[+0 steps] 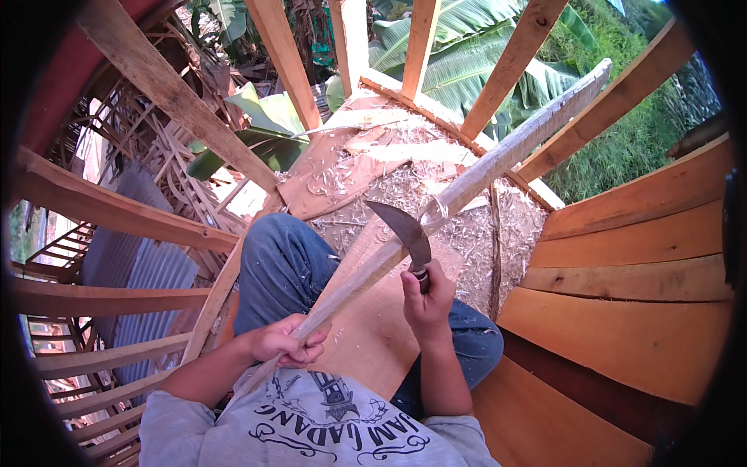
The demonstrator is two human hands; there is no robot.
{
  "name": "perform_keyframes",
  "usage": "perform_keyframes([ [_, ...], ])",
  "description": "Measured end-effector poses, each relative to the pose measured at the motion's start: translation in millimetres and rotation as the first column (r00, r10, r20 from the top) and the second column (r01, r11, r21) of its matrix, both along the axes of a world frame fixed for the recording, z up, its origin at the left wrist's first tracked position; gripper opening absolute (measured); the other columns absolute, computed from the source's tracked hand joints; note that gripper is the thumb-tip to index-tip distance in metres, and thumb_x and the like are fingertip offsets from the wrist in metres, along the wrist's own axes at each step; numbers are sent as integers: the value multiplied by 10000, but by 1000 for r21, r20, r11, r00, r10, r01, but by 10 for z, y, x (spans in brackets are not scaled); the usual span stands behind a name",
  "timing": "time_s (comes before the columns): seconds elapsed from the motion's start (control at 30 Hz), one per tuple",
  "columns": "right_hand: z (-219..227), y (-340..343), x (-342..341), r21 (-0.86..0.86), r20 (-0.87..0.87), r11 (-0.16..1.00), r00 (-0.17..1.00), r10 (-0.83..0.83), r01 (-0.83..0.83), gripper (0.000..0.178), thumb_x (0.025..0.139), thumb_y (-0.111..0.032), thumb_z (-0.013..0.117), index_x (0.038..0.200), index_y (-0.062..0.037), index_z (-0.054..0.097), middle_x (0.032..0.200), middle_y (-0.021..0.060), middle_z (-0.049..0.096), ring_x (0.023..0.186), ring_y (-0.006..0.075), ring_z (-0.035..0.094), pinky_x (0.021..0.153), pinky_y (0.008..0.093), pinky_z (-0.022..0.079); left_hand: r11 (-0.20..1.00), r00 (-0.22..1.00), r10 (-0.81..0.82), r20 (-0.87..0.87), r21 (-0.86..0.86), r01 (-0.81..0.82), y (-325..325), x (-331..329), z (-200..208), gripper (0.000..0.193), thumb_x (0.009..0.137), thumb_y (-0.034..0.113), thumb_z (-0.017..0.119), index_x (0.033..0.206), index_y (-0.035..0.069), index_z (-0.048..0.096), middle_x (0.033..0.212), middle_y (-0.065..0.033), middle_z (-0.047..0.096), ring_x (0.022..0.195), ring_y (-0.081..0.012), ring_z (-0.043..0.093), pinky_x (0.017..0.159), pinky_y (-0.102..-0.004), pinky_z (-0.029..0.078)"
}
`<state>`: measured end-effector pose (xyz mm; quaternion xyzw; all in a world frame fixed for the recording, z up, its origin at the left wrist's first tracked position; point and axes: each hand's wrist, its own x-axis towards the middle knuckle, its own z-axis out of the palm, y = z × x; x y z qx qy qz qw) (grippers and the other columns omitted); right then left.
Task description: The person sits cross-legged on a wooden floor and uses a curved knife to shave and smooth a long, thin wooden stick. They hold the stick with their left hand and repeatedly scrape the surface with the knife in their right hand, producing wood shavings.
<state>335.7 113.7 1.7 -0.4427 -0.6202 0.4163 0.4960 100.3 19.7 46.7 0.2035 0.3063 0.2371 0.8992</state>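
Observation:
A long pale wooden pole (498, 159) runs slantwise from my waist up to the far right, out over the railing. My left hand (292, 341) is wrapped round its near end, close to my shirt. In my right hand (429, 303) is a sickle (410, 233) with a dark curved blade, gripped by its short dark handle. The blade lies across the pole, its tip pointing to the left. Whether the edge cuts into the wood cannot be made out. A curl of shaving (437, 207) clings to the pole just beyond the blade.
Wood shavings (373, 198) litter the floor around a loose flat board (342, 175). Upright wooden posts (284, 62) ring the far and left sides. Orange-brown plank wall (630, 311) stands at right. Outside are banana leaves (451, 54) and corrugated metal sheets (148, 265).

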Motion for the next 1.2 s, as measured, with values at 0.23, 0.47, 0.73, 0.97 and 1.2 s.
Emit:
perform_keyframes([
  [0.23, 16, 22, 82, -111, -27, 939, 946, 324, -325, 196, 841, -163, 669, 786, -22, 544, 486, 14, 349, 449, 82, 318, 430, 270, 283, 999, 998, 43, -54, 20, -42, -22, 7, 85, 193, 703, 13, 516, 795, 79, 360, 577, -19, 406, 371, -58, 334, 334, -207, 268],
  [0.47, 66, 71, 232, -306, -249, 885, 927, 281, -351, 170, 883, -160, 610, 802, -19, 561, 499, -31, 410, 447, 38, 348, 422, 226, 268, 996, 975, 36, -220, 86, -17, -99, -31, 206, 244, 633, 28, 540, 781, 82, 353, 558, -28, 406, 388, -64, 345, 350, -203, 263],
  [0.73, 10, 7, 121, -231, -214, 957, 969, 125, -175, 214, 890, -176, 605, 753, -34, 521, 488, -38, 413, 430, 42, 369, 412, 220, 276, 999, 993, 21, -118, 35, -17, -109, -13, 202, 241, 651, 24, 541, 785, 82, 349, 559, -27, 405, 389, -61, 348, 352, -206, 259],
  [0.97, -2, 28, 170, -143, -51, 959, 970, 239, -244, 227, 858, -195, 647, 750, -23, 546, 484, 7, 334, 461, 74, 300, 434, 272, 261, 999, 989, 36, -141, 36, -31, -110, -8, 215, 228, 671, 26, 542, 782, 81, 350, 563, -23, 405, 392, -58, 346, 360, -205, 260],
  [1.2, 81, 77, 320, -257, -171, 883, 917, 359, -393, 216, 895, -162, 578, 728, -38, 521, 522, -36, 423, 426, 44, 367, 405, 220, 295, 989, 962, 12, -272, 146, 28, -136, -84, 229, 210, 696, 39, 545, 778, 81, 356, 572, -17, 416, 401, -55, 356, 365, -195, 263],
])
